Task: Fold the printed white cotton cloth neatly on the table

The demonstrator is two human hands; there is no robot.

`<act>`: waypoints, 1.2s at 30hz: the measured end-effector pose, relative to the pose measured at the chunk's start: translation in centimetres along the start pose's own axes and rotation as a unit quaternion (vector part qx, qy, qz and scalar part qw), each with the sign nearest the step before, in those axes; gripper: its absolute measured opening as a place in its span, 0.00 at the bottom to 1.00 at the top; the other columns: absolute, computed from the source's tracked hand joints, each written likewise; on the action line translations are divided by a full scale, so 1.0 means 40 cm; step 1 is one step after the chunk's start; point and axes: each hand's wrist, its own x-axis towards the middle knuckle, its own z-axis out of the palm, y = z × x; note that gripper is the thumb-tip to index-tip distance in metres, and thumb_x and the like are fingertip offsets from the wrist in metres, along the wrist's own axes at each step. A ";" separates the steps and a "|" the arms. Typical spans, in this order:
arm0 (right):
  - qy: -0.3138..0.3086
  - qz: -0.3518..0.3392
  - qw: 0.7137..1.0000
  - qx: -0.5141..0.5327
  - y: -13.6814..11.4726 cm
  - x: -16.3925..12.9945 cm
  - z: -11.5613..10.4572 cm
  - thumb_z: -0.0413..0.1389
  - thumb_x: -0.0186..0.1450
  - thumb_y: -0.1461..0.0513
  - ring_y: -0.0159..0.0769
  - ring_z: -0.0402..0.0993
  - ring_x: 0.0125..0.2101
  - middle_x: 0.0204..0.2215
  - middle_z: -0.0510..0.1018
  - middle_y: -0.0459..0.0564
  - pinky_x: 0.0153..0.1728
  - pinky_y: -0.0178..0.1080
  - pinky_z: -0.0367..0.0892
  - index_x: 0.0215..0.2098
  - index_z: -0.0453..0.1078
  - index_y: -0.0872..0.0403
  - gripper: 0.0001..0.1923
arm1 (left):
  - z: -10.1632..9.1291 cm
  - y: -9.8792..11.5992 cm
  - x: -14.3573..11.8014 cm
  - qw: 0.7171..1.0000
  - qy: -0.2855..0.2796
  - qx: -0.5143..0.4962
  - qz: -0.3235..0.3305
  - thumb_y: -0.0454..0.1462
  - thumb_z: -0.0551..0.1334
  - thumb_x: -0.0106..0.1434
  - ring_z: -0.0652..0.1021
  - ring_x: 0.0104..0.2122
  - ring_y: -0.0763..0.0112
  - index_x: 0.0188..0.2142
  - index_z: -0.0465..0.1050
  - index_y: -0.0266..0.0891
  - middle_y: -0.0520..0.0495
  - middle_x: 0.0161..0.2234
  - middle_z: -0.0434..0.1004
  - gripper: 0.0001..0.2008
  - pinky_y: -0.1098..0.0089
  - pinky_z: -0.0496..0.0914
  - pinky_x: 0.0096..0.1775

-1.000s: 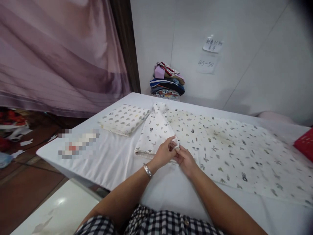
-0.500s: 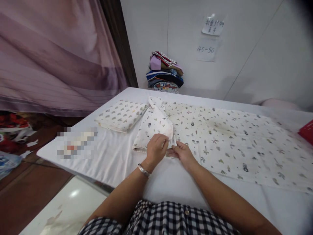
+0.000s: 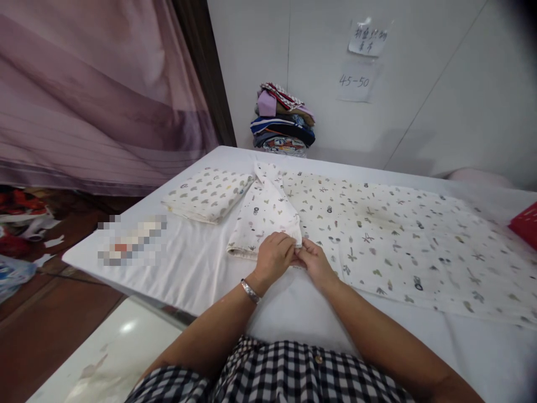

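On the table's near edge, left hand and right hand each pinch the cloth's corner, folded cloth at ten o'clock.

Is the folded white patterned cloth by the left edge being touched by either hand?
No: the folded white patterned cloth lies apart, while both hands pinch the spread printed sheet.

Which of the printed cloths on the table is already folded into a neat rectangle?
The small folded cloth at far left, lying apart from both hands. The large printed sheet is spread flat, its folded-over corner pinched by the left hand and right hand.
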 end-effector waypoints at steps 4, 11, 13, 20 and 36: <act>-0.017 -0.012 1.000 0.007 -0.004 -0.004 -0.007 0.59 0.58 0.58 0.39 0.75 0.37 0.34 0.78 0.46 0.34 0.39 0.72 0.41 0.71 0.52 0.13 | -0.003 0.004 0.000 1.000 -0.001 -0.011 -0.007 0.31 0.55 0.62 0.72 0.34 0.68 0.34 0.71 0.39 0.48 0.32 0.73 0.07 0.67 0.68 0.37; 0.012 -0.006 1.000 -0.016 0.007 0.001 -0.012 0.58 0.59 0.52 0.39 0.76 0.36 0.32 0.79 0.48 0.33 0.39 0.72 0.41 0.72 0.53 0.16 | 0.000 0.005 -0.003 0.999 -0.024 -0.034 -0.025 0.28 0.54 0.59 0.71 0.35 0.68 0.32 0.70 0.38 0.48 0.32 0.72 0.08 0.67 0.68 0.38; 0.025 0.003 0.999 -0.026 0.011 0.005 -0.013 0.59 0.58 0.52 0.39 0.76 0.35 0.32 0.79 0.47 0.32 0.39 0.72 0.40 0.72 0.52 0.16 | 0.001 0.006 -0.004 0.998 -0.035 -0.041 -0.028 0.28 0.54 0.59 0.71 0.35 0.68 0.33 0.70 0.39 0.48 0.32 0.72 0.08 0.67 0.68 0.38; 0.072 0.002 0.996 -0.044 0.018 0.017 -0.032 0.60 0.57 0.54 0.39 0.77 0.34 0.32 0.79 0.48 0.30 0.37 0.72 0.38 0.72 0.53 0.14 | -0.003 0.005 -0.008 0.997 -0.061 -0.034 -0.039 0.26 0.54 0.57 0.71 0.40 0.66 0.41 0.70 0.40 0.46 0.39 0.73 0.15 0.65 0.68 0.42; 0.053 0.040 0.998 -0.001 -0.041 0.052 -0.022 0.60 0.56 0.58 0.39 0.78 0.31 0.30 0.80 0.50 0.24 0.35 0.69 0.33 0.70 0.53 0.09 | -0.127 -0.123 -0.115 0.980 -0.066 0.092 -0.163 0.27 0.56 0.51 0.70 0.50 0.60 0.49 0.68 0.41 0.43 0.48 0.72 0.25 0.56 0.60 0.53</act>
